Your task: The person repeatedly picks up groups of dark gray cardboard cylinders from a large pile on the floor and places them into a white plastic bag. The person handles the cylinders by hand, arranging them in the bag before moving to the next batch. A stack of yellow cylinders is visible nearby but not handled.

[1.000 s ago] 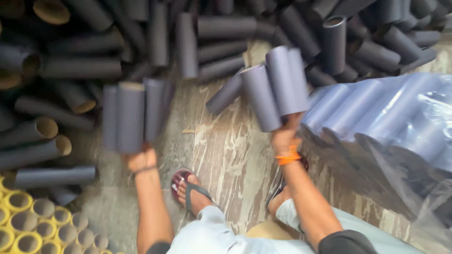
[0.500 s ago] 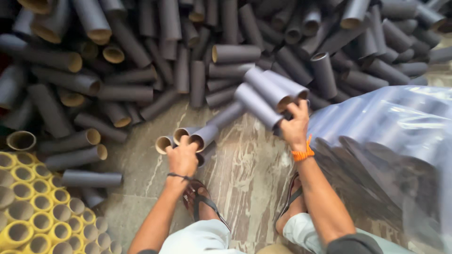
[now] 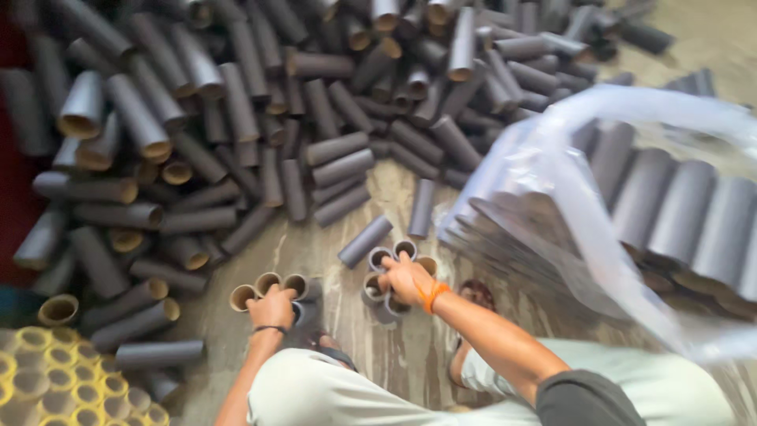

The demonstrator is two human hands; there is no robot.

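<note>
Grey tubes (image 3: 393,268), lower lengths hidden behind hands (image 3: 406,280)

Three grey cardboard tubes (image 3: 268,288) stand upright in the left hand's grip; another grey cluster (image 3: 390,272) stands upright on the floor under the right.

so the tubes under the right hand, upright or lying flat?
Upright. The tubes under the right hand show their round open ends to the camera, unlike the loose pile lying sideways.
</note>
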